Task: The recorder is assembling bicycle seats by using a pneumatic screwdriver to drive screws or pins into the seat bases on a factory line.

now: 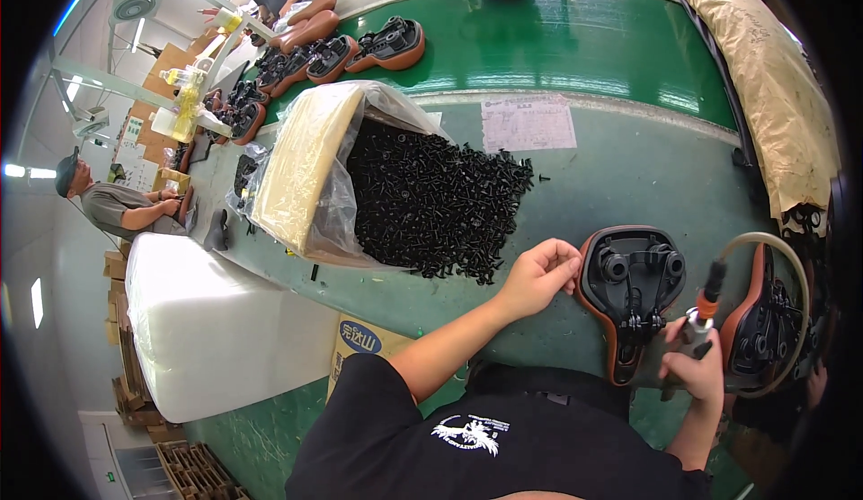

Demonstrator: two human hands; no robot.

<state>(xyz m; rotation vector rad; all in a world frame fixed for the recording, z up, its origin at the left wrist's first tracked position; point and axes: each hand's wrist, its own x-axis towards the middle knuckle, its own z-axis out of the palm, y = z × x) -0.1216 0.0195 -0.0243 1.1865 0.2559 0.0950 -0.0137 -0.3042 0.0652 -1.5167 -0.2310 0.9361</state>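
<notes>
A bicycle saddle (636,295) with a brown rim lies upside down on the green bench in front of me, its black underside facing up. My left hand (539,280) is at the saddle's wide left edge, thumb and fingertips pinched together. Whatever they may hold is too small to make out. Wrapped round a silver air screwdriver (698,327) with an orange collar, my right hand (698,370) is beside the saddle's narrow end. A pale hose (798,271) loops from the tool on the right. Black screws (440,199) spill from a plastic-lined box (301,176) left of the saddle.
Another upturned saddle (760,329) lies at the right. More saddles (388,46) line the far-left side by a green conveyor belt (557,42). A printed sheet (529,123) lies past the screws. A large paper sack (751,78) stands far right; white foam wrap (225,329) is left. Two people work beyond.
</notes>
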